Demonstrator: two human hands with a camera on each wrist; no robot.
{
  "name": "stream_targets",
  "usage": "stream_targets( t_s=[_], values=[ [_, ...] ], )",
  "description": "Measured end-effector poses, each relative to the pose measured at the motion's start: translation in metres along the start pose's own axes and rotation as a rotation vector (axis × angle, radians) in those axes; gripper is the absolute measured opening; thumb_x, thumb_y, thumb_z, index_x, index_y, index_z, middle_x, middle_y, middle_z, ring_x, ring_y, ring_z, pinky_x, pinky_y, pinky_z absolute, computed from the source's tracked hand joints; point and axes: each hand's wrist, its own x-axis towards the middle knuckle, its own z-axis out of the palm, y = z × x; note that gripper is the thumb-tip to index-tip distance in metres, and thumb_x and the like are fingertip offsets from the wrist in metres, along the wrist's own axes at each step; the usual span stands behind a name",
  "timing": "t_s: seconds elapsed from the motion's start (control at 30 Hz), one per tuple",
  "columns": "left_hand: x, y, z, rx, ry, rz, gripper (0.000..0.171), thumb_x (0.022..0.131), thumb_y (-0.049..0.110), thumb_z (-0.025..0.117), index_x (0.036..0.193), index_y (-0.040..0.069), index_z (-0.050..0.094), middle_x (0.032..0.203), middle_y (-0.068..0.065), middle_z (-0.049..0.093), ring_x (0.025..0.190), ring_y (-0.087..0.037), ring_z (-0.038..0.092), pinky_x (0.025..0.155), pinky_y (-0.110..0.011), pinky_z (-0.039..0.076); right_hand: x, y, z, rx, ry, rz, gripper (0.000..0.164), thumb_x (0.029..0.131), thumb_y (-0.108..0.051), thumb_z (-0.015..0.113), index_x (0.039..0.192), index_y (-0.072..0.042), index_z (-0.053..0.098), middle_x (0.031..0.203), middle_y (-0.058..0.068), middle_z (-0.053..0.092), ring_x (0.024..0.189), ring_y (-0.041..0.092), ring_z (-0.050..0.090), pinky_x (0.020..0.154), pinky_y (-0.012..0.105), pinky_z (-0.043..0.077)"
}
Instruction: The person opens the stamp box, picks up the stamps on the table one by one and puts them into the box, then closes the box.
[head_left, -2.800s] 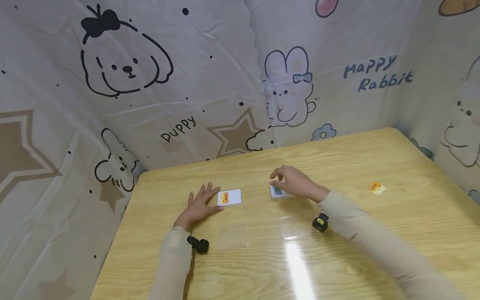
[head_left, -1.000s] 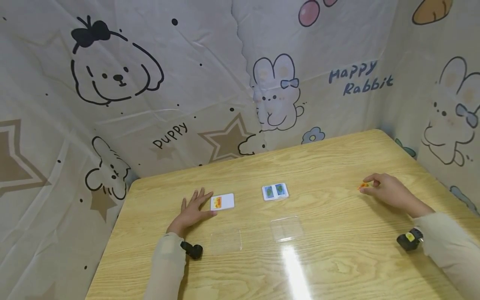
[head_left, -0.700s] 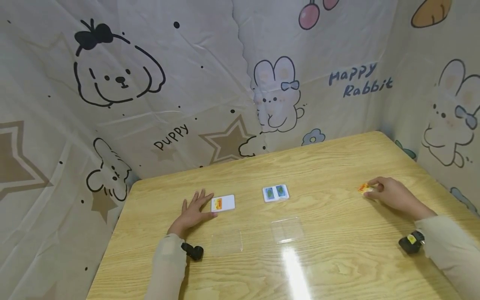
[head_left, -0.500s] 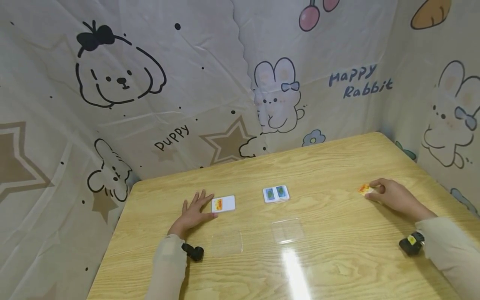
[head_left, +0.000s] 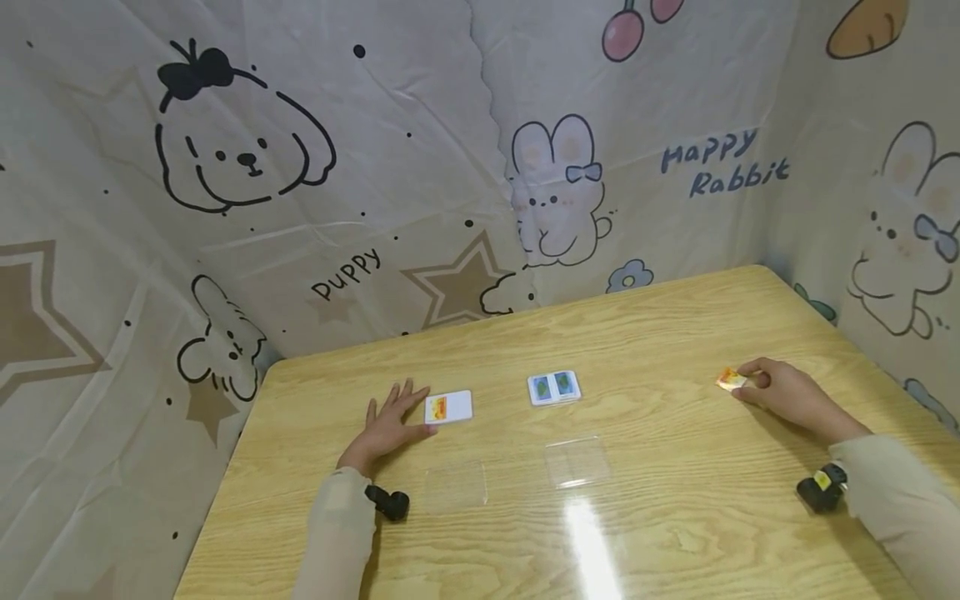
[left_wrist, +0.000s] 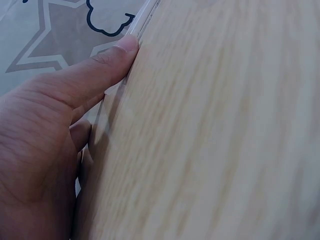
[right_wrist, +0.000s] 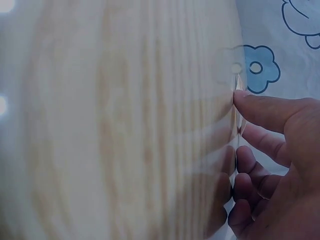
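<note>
Left hand point(head_left: 386, 423) at a white card point(head_left: 456, 406), right hand point(head_left: 791, 396) at an orange card point(head_left: 729, 379).
Left fingers spread, touching the white card's left end; a blue card point(head_left: 554, 388) lies between; right thumb and finger pinch the orange card.

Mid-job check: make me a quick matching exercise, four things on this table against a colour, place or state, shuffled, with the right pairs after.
Things:
1. Small orange-and-yellow piece
2. Card with two pictures side by side
3. Card with one picture at its left end
4. Pair of rectangles nearer the person

Matches:
A. See-through
B. Next to the left hand
C. Pinched by the right hand
D. Blue and green, apart from both hands

Pairs: 1-C, 2-D, 3-B, 4-A.
</note>
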Motion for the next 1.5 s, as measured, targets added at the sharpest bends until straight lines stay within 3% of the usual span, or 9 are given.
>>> stream_targets(
  t_s=[0.3,0.53,1.1,1.5],
  values=[
    [0.0,0.0,-0.001,0.011,0.002,0.004,0.082,0.087,0.05,0.065,0.154,0.025,0.026,0.164,-0.008,-0.002,0.151,-0.031,-0.011,0.113,-0.06,-0.021,0.001,-0.006,0.002,0.017,-0.004,-0.026,0.049,0.094,-0.026,0.063,0.121,0.013,0.053,0.096,0.025,0.06,0.082,0.025,0.053,0.067,0.03,0.042],
    [0.001,-0.001,-0.001,0.01,0.002,0.006,0.082,0.087,0.051,0.066,0.154,0.026,0.026,0.164,-0.007,-0.002,0.151,-0.031,-0.011,0.113,-0.059,-0.021,0.008,-0.024,0.007,0.039,-0.017,-0.042,0.047,0.094,-0.028,0.062,0.122,0.01,0.054,0.097,0.022,0.059,0.081,0.022,0.052,0.065,0.028,0.041],
    [0.002,-0.005,0.0,0.017,-0.004,-0.009,0.082,0.086,0.052,0.066,0.154,0.028,0.025,0.164,-0.004,-0.002,0.151,-0.028,-0.012,0.114,-0.058,-0.021,0.037,-0.098,0.022,0.118,-0.061,-0.16,0.041,0.091,-0.023,0.065,0.12,0.005,0.057,0.094,0.012,0.051,0.059,0.009,0.035,0.049,0.024,0.033],
    [0.001,-0.001,-0.003,-0.005,0.003,-0.009,0.081,0.086,0.05,0.067,0.153,0.027,0.027,0.164,-0.006,-0.001,0.151,-0.029,-0.011,0.113,-0.059,-0.021,0.065,-0.157,0.039,0.127,-0.101,-0.272,0.036,0.089,-0.018,0.068,0.116,0.004,0.059,0.09,0.011,0.05,0.071,0.017,0.039,0.06,0.029,0.033]
  ],
)
